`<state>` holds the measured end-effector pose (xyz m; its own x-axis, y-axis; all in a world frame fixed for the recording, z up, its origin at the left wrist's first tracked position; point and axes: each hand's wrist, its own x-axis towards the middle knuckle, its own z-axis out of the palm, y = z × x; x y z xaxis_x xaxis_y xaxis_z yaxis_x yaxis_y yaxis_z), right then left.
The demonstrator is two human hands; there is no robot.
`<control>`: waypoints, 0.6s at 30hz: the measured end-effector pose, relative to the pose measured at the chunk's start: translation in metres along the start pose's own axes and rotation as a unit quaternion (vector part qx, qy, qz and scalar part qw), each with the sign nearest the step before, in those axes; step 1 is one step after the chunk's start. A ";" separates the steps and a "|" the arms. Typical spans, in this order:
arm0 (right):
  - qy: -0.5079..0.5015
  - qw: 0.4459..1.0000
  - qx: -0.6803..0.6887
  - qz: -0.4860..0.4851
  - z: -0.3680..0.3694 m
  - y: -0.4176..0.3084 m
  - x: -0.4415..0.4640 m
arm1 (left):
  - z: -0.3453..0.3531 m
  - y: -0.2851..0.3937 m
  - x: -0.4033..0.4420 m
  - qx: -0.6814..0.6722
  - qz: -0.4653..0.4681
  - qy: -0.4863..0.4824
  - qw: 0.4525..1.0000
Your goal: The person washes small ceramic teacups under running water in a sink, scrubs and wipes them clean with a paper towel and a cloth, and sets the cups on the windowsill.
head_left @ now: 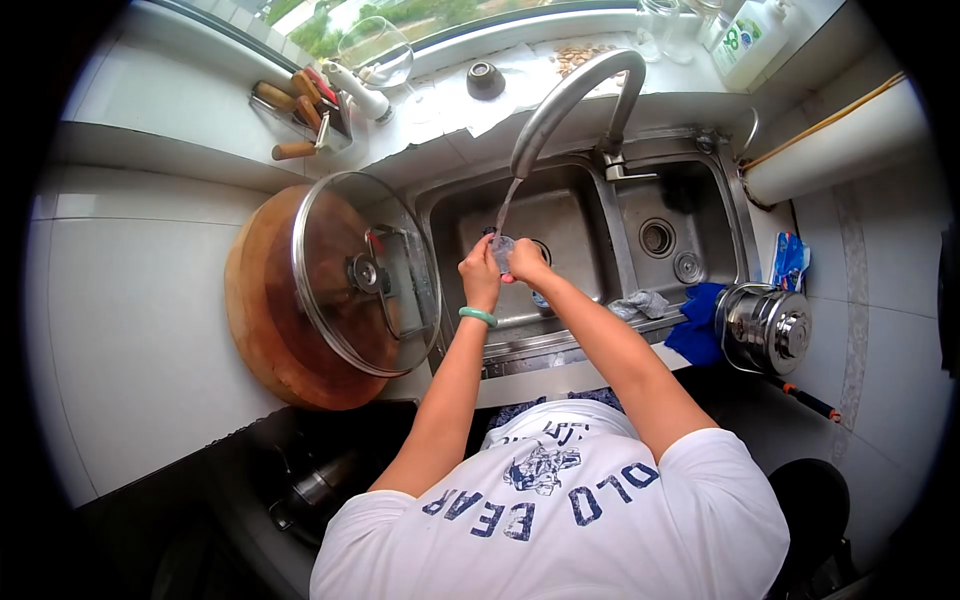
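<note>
Over the left basin of the steel sink (590,225), my left hand (480,270) grips a small clear cup (501,253) from its left side. My right hand (527,262) has its fingers closed on the cup's other side. A thin stream of water (506,205) falls from the curved faucet (560,100) onto the cup. I cannot tell whether the cup is glass or plastic. The fingers partly cover the cup and the drain behind it.
A round wooden cutting board (262,300) with a glass lid (340,270) leaning on it stands left. Crumpled grey cloth (640,305), a blue cloth (700,325) and a steel pot (780,328) are right. On the sill are a knife holder (335,118) and a soap bottle (752,42).
</note>
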<state>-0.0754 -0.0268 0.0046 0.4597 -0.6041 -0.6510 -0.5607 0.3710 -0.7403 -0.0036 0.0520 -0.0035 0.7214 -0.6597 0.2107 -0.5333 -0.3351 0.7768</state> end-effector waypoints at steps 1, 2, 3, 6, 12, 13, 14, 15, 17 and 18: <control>0.001 1.000 -0.001 0.000 -0.001 0.001 0.002 | 0.000 -0.001 0.001 -0.007 0.003 -0.006 1.000; -0.017 1.000 -0.011 0.000 -0.002 0.004 0.004 | 0.000 -0.002 0.002 -0.013 0.006 -0.013 1.000; -0.035 0.999 -0.021 0.000 -0.003 0.005 0.003 | -0.003 -0.001 0.005 -0.014 0.005 -0.013 1.000; -0.057 0.996 -0.061 0.017 -0.007 0.001 -0.002 | -0.011 0.006 0.016 -0.008 -0.002 -0.073 0.997; -0.063 0.998 -0.006 0.012 -0.006 0.007 -0.003 | -0.017 0.018 0.023 0.045 -0.062 -0.119 0.990; -0.064 0.998 -0.007 0.012 -0.006 0.008 -0.002 | -0.014 0.012 0.020 0.045 -0.063 -0.118 0.990; -0.060 0.997 0.029 0.025 -0.007 0.009 -0.002 | -0.009 0.003 0.017 0.053 -0.027 -0.097 0.993; -0.056 0.996 0.065 0.039 -0.007 0.009 -0.003 | -0.007 0.002 0.015 0.061 0.009 -0.076 0.995; -0.060 0.995 0.065 0.042 -0.007 0.009 -0.002 | -0.004 0.000 0.009 0.072 0.018 -0.059 0.996; -0.062 0.995 0.066 0.043 -0.009 0.004 -0.006 | -0.004 0.003 0.008 0.082 0.030 -0.042 0.995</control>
<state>-0.0868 -0.0277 0.0074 0.5005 -0.4768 -0.7227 -0.5095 0.5126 -0.6911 0.0025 0.0483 0.0035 0.6504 -0.7336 0.1971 -0.6435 -0.3943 0.6561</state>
